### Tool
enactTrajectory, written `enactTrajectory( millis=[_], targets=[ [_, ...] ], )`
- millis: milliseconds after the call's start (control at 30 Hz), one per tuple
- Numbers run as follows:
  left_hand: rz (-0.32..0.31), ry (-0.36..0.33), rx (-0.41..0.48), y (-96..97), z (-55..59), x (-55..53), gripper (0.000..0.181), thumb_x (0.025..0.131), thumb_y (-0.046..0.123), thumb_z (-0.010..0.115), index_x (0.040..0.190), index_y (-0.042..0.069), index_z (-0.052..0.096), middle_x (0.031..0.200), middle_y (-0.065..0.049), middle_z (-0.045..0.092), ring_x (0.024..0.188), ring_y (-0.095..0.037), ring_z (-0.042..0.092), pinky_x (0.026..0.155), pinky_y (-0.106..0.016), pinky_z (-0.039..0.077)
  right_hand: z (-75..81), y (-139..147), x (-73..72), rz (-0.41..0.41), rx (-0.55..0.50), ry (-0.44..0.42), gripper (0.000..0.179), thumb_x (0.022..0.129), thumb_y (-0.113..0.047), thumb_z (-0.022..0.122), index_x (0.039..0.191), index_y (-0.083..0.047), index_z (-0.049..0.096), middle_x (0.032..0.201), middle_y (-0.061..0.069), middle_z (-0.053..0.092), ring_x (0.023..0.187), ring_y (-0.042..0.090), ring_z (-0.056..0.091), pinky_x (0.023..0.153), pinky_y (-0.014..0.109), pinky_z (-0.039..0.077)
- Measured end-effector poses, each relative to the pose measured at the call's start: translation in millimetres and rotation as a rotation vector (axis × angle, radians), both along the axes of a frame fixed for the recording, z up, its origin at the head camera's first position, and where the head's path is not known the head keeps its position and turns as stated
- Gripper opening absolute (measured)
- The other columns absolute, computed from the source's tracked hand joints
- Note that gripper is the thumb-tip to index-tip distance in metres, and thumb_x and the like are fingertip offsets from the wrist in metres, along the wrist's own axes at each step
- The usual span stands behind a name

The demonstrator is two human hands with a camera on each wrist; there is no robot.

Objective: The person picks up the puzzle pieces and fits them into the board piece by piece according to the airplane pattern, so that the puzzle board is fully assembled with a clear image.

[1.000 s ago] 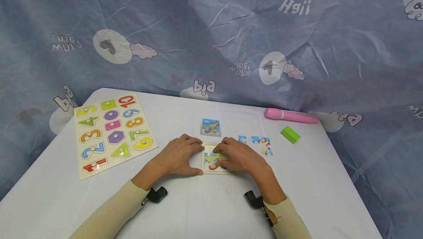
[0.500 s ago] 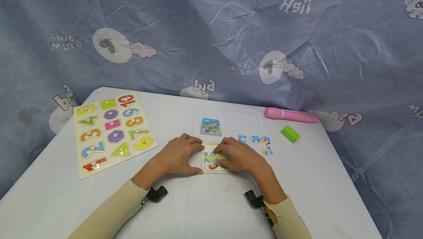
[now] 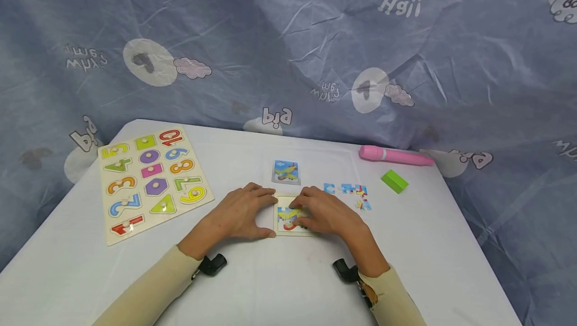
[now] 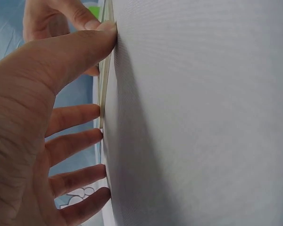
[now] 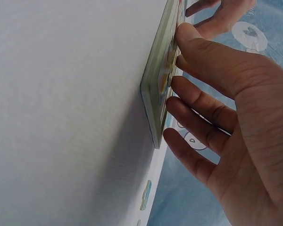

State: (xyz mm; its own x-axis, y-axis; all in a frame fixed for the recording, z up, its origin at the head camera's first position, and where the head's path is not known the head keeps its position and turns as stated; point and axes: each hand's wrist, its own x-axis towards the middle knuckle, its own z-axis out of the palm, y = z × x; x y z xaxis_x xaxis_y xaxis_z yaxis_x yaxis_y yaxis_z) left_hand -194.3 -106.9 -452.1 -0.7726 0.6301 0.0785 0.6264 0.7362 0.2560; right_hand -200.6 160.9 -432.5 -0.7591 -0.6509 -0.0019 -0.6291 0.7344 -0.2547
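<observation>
A small square wooden puzzle tray [image 3: 285,200] lies flat on the white table, its lower part filled with airplane puzzle pieces [image 3: 285,218]. My left hand [image 3: 241,211] steadies its left side, thumb at the near corner and index fingertip at the far corner. Those fingers look mostly straight in the left wrist view. Over the right half is my right hand [image 3: 326,211], with thumb and bent index finger around a yellow puzzle piece, partly hidden by the hand. The right wrist view shows the tray edge [image 5: 153,89] and the fingertips right at the picture surface.
Behind the tray lies an airplane picture card [image 3: 286,172]. Several loose puzzle pieces [image 3: 346,189] are to its right, near a green block [image 3: 394,181] and a pink pen-shaped object [image 3: 396,155]. A number-and-shape board [image 3: 155,186] occupies the left side. A printed cloth [image 3: 252,55] hangs behind the table.
Both hands and the tray keep the same arrangement. The head view has shifted only slightly.
</observation>
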Motion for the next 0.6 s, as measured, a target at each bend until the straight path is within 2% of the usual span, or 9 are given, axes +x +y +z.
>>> enactTrajectory(
  millis=[600],
  targets=[
    [-0.011,0.01,0.012,-1.0,-2.0,-1.3,0.08,0.082,0.066,0.083,0.147,0.021,0.067,0.159,-0.001,0.058,0.142,-0.029,0.053,0.105,-0.053,0.053,3.0,-0.3,0.6,0.001,0.0,-0.017,0.033,0.094,-0.028,0.086,0.124,-0.014,0.08,0.118,0.0,0.07,0.111,0.018,0.063,0.1,0.039,0.055]
  ],
)
